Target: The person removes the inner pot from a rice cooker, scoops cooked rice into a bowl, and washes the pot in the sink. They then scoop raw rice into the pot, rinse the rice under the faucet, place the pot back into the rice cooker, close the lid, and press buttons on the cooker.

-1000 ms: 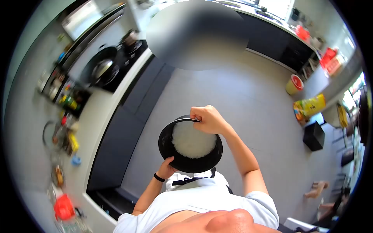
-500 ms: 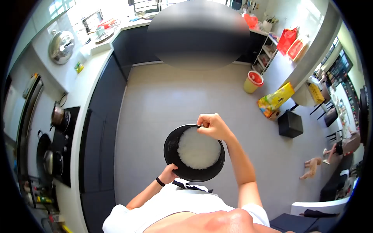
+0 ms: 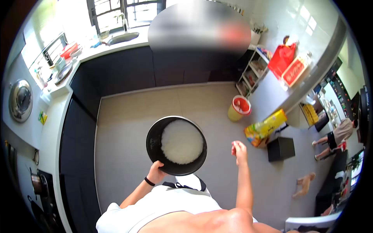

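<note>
A dark rice cooker pot (image 3: 154,141) hangs in front of my body, tilted so that its inside faces me. White rice (image 3: 182,143) covers its bottom, perhaps with water, though I cannot tell for sure. My left hand (image 3: 156,173) grips the pot's near left rim, thumb over the edge and the other fingers hidden beneath. Off to the right of the pot, apart from it, is my right hand (image 3: 239,151). Its fingers are curled in, and nothing shows in them.
A counter (image 3: 54,136) with a stove (image 3: 46,194) runs along the left; a sink (image 3: 123,37) lies at the back. On the right stand a yellow bin (image 3: 235,112), a yellow bag (image 3: 266,128) and a black box (image 3: 281,149). Farther right are a dog (image 3: 304,184) and a person (image 3: 341,134).
My right hand has let go of the pot's far rim and moved right. My left hand still holds the pot. The view has turned, showing more of the sink and window.
</note>
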The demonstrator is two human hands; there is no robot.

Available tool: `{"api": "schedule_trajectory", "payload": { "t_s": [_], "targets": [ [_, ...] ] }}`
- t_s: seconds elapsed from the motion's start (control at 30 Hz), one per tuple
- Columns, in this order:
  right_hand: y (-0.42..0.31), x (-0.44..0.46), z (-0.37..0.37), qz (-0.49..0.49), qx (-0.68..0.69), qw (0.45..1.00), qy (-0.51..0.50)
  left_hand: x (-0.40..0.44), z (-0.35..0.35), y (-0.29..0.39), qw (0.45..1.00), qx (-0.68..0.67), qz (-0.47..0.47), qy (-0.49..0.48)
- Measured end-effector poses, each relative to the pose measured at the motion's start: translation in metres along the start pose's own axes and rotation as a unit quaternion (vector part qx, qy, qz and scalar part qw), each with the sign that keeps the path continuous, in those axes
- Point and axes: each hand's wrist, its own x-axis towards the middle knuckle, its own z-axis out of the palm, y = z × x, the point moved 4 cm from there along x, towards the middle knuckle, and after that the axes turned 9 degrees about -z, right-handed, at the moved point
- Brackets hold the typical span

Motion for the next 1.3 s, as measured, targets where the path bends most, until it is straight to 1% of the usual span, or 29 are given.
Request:
{"api": "schedule_trajectory", "payload": {
  "t_s": [0.03, 0.1, 0.17, 0.2, 0.23, 0.37, 0.43, 0.47, 0.5, 0.53, 0.57, 0.6, 0.67, 0.7, 0.77, 0.83, 0.9, 0.97, 1.1, 1.13, 1.17, 1.27, 1.3],
  "targets": [
    [0.002, 0.04, 0.0, 0.016, -0.015, 1.0, 0.017, 0.027, 0.015, 0.023, 0.999, 0.035, 0.002, -0.011],
    [-0.005, 0.114, 0.013, 0.004, -0.018, 1.0, 0.019, 0.079, 0.036, 0.061, 1.0, 0.01, 0.021, 0.017],
    [-0.014, 0.192, 0.035, -0.002, -0.007, 1.0, 0.011, 0.135, 0.035, 0.098, 0.999, -0.022, 0.02, 0.037],
    [-0.021, 0.228, 0.053, -0.009, -0.014, 1.0, -0.011, 0.162, 0.035, 0.111, 0.998, -0.043, 0.018, 0.044],
    [-0.024, 0.265, 0.071, -0.007, -0.022, 0.999, -0.038, 0.182, 0.051, 0.131, 0.998, -0.023, 0.03, 0.06],
    [-0.033, 0.415, 0.147, -0.027, -0.017, 0.989, -0.145, 0.306, 0.064, 0.202, 0.996, -0.03, 0.06, 0.063],
    [-0.025, 0.489, 0.172, -0.029, -0.03, 0.986, -0.161, 0.369, 0.06, 0.241, 0.994, -0.024, 0.077, 0.069],
    [-0.02, 0.527, 0.19, -0.028, -0.034, 0.983, -0.179, 0.407, 0.055, 0.26, 0.991, -0.067, 0.081, 0.079],
    [-0.017, 0.562, 0.199, -0.027, -0.052, 0.98, -0.191, 0.442, 0.038, 0.276, 0.991, -0.078, 0.072, 0.08],
    [-0.009, 0.597, 0.208, 0.004, -0.061, 0.986, -0.158, 0.467, 0.054, 0.308, 0.99, -0.061, 0.094, 0.082],
    [-0.005, 0.627, 0.216, 0.012, -0.054, 0.988, -0.145, 0.487, 0.073, 0.33, 0.989, -0.053, 0.109, 0.088],
    [-0.004, 0.656, 0.219, 0.024, -0.051, 0.99, -0.13, 0.51, 0.08, 0.349, 0.99, -0.049, 0.1, 0.082],
    [-0.006, 0.714, 0.23, 0.022, -0.056, 0.988, -0.141, 0.556, 0.101, 0.391, 0.992, -0.061, 0.09, 0.058],
    [-0.009, 0.744, 0.237, 0.018, -0.05, 0.988, -0.148, 0.58, 0.106, 0.411, 0.988, -0.078, 0.103, 0.09],
    [-0.01, 0.797, 0.244, 0.017, -0.04, 0.987, -0.157, 0.624, 0.108, 0.442, 0.983, -0.07, 0.126, 0.118],
    [0.0, 0.852, 0.251, 0.015, -0.057, 0.986, -0.153, 0.659, 0.117, 0.475, 0.979, -0.096, 0.148, 0.105],
    [0.01, 0.909, 0.265, 0.025, -0.064, 0.986, -0.153, 0.69, 0.126, 0.506, 0.972, -0.099, 0.174, 0.126],
    [0.004, 0.962, 0.292, 0.023, -0.067, 0.982, -0.176, 0.727, 0.102, 0.521, 0.968, -0.109, 0.192, 0.123],
    [-0.039, 1.059, 0.369, -0.053, -0.062, 0.972, -0.219, 0.772, 0.106, 0.555, 0.948, -0.161, 0.243, 0.127],
    [-0.052, 1.079, 0.393, -0.072, -0.071, 0.968, -0.228, 0.78, 0.112, 0.566, 0.945, -0.142, 0.277, 0.1],
    [-0.063, 1.097, 0.418, -0.079, -0.062, 0.964, -0.247, 0.786, 0.113, 0.573, 0.936, -0.141, 0.295, 0.13],
    [-0.092, 1.131, 0.493, -0.11, -0.056, 0.938, -0.324, 0.802, 0.102, 0.589, 0.92, -0.176, 0.313, 0.154],
    [-0.099, 1.138, 0.517, -0.13, -0.054, 0.92, -0.365, 0.805, 0.099, 0.595, 0.914, -0.184, 0.323, 0.162]
  ]
}}
